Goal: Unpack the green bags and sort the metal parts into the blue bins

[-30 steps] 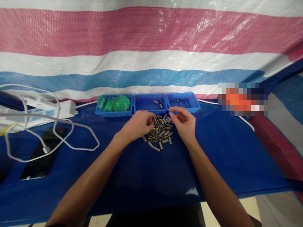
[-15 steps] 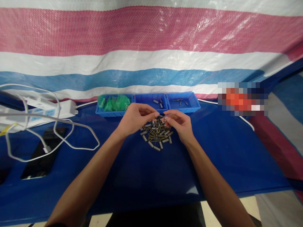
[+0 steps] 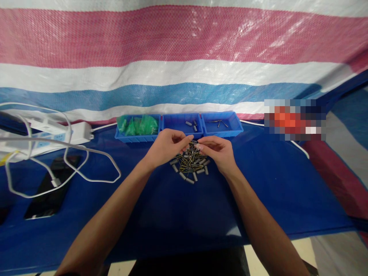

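Observation:
A pile of small metal pins and grey cylinders (image 3: 191, 163) lies on the blue table. Above its far edge my left hand (image 3: 169, 146) is closed in a pinch, thumb against fingertips. My right hand (image 3: 218, 151) pinches close by on the other side, its fingertips almost meeting the left ones. Whatever sits between the fingers is too small to make out. Just beyond the hands, the middle blue bin (image 3: 176, 122) contains a few grey cylinders, and the right blue bin (image 3: 237, 124) a few thin metal pins.
Green plastic bags fill the left blue bin (image 3: 138, 138). At the left, a white power strip (image 3: 82, 132) and looping white cables (image 3: 100, 152) lie beside a black phone (image 3: 47, 199). A striped tarp (image 3: 172, 38) hangs behind the table. Blurred red item (image 3: 287, 119) at right.
The fingertips of both hands have shifted slightly and drawn a little closer together over the pile. The bins and the pile look the same.

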`<act>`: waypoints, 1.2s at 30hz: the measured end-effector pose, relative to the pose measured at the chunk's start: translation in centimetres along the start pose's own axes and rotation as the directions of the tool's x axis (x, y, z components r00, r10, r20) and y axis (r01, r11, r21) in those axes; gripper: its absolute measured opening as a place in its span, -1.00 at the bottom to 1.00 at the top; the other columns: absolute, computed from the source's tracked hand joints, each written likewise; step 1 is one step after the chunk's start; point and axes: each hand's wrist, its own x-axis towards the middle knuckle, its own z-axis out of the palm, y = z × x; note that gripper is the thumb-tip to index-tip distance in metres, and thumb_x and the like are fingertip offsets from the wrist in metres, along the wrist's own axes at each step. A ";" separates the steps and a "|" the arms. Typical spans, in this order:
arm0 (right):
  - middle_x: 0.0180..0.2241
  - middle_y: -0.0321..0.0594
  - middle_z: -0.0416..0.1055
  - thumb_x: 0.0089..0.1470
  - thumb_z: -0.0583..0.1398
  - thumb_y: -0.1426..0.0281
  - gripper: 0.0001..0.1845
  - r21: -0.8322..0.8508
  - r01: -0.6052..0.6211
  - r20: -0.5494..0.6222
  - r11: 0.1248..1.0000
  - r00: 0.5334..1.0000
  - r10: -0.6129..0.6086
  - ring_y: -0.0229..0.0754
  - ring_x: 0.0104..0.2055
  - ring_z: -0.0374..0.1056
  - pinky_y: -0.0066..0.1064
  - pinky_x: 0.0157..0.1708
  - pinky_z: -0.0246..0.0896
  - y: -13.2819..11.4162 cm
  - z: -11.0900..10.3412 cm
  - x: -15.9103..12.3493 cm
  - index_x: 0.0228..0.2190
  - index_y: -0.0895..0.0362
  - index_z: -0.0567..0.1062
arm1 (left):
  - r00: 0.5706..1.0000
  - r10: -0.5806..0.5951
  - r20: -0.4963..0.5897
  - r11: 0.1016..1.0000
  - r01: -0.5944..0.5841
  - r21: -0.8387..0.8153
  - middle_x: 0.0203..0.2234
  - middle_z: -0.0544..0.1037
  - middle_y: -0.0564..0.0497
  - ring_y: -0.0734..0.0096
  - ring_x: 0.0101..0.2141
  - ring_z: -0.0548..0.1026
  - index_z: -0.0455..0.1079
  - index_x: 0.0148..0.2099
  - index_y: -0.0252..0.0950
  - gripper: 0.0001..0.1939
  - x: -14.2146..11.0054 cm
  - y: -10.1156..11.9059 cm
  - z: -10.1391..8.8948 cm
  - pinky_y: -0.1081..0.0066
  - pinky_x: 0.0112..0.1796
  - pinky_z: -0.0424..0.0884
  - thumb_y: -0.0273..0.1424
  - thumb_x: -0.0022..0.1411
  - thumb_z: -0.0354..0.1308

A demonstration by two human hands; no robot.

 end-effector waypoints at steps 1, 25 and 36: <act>-0.38 -0.26 0.65 -0.14 0.54 0.18 -0.70 -0.005 0.002 -0.004 1.000 1.000 -0.002 -0.17 -0.37 0.55 -0.31 -0.33 0.53 0.0 0.0 0.0 -0.34 0.02 0.71 | 1.000 0.004 0.009 1.000 -0.004 0.003 -0.64 0.48 0.04 0.52 -0.57 0.40 0.44 -0.49 -0.35 -0.50 0.0 -0.1 0.0 0.53 -0.50 0.28 -0.05 0.31 0.21; -0.48 -0.29 0.59 -0.08 0.50 0.21 -0.75 -0.075 0.057 -0.146 0.996 0.987 -0.068 -0.27 -0.52 0.39 -0.40 -0.51 0.34 0.6 -0.7 0.6 -0.35 0.05 0.71 | 0.993 0.108 0.036 0.960 -0.114 0.258 -0.43 0.65 0.00 0.40 -0.42 0.59 0.58 -0.20 -0.34 -0.87 0.0 -1.1 -0.3 0.45 -0.32 0.49 -0.43 0.17 0.36; -0.10 -0.15 0.64 0.03 0.42 0.21 -0.60 -0.260 0.184 -0.375 0.948 0.885 -0.275 -0.20 -0.38 0.51 -0.27 -0.37 0.53 0.9 -2.0 1.2 -0.08 0.02 0.61 | 0.985 0.044 0.169 0.799 -0.136 0.585 -0.30 0.67 -0.04 0.28 -0.26 0.61 0.61 -0.17 -0.29 -0.86 0.3 -2.3 0.7 0.39 -0.19 0.46 -0.52 0.19 0.32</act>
